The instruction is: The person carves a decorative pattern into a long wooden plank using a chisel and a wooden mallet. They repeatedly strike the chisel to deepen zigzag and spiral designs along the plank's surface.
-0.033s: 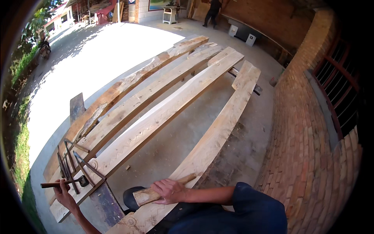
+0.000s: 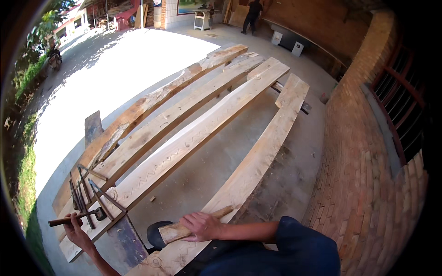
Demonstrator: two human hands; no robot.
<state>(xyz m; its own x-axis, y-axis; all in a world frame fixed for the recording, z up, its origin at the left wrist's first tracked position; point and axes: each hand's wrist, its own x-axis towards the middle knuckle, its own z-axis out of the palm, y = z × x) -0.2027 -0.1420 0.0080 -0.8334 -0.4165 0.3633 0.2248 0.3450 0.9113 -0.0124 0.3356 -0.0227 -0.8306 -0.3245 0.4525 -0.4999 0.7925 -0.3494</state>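
Note:
My left hand [image 2: 77, 232] is closed round the handle of a dark hammer-like tool [image 2: 60, 221], whose short dark head [image 2: 100, 213] points right. It is just above the near end of a long pale beam [image 2: 159, 163] with a zigzag line along it. Several chisel-like metal tools [image 2: 94, 195] lie across the beams beside this hand. My right hand [image 2: 200, 226] grips a wooden mallet [image 2: 172, 232], thick end to the left, handle to the right. The mallet lies across a second carved beam [image 2: 239, 184] close to my lap. A carved spiral [image 2: 154, 261] shows at that beam's near end.
Two rougher beams [image 2: 170, 115] [image 2: 152, 99] run alongside on the left. A dark support board [image 2: 126, 241] crosses under the near ends. At right stands a brick wall [image 2: 350, 184] with a barred window [image 2: 400, 101]. A person [image 2: 252, 16] stands far back beside white boxes [image 2: 297, 48].

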